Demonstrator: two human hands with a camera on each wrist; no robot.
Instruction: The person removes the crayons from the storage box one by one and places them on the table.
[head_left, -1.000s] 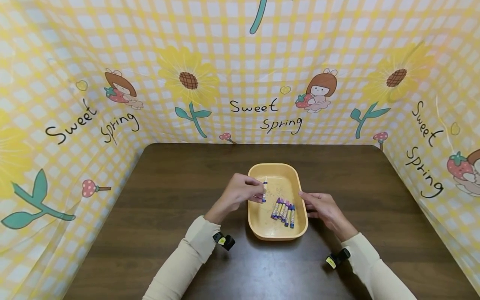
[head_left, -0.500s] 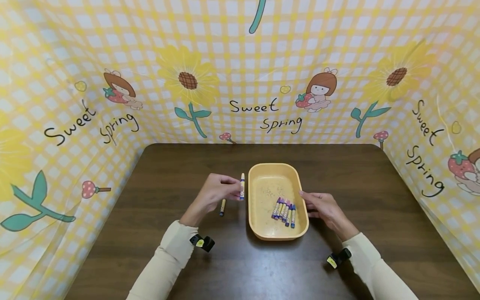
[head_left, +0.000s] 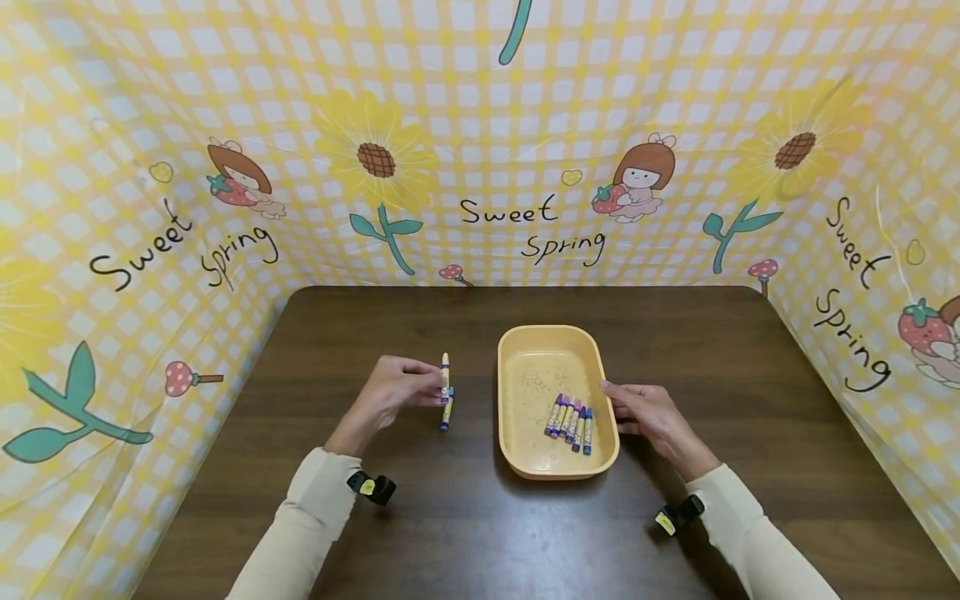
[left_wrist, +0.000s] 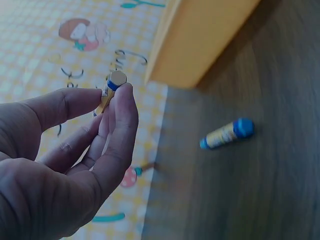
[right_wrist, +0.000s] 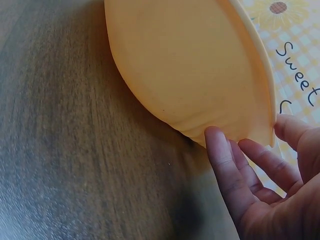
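Left of the tray, my left hand (head_left: 393, 390) pinches a pale-tipped crayon (head_left: 446, 365) upright between thumb and fingertips. In the left wrist view, the flat end of this crayon (left_wrist: 117, 78) points toward the camera. Just below it on the table lies a blue-tipped crayon (left_wrist: 227, 135), partly overlapped by the held one in the head view. My right hand (head_left: 651, 414) holds the right rim of a yellow tray (head_left: 525, 454), thumb at the rim and fingers against the outer wall. Several purple, pink and blue crayons (head_left: 568, 423) lie side by side in the tray's lower right.
The dark wooden table (head_left: 360, 325) carries the tray right of its middle. A yellow checked cloth (head_left: 495, 150) with printed flowers and girls surrounds its back and sides. Small crumbs or marks show on the tray floor.
My left hand has carried the pale crayon left out of the tray, over to the blue-tipped crayon on the table. The right hand has stayed at the tray's rim.
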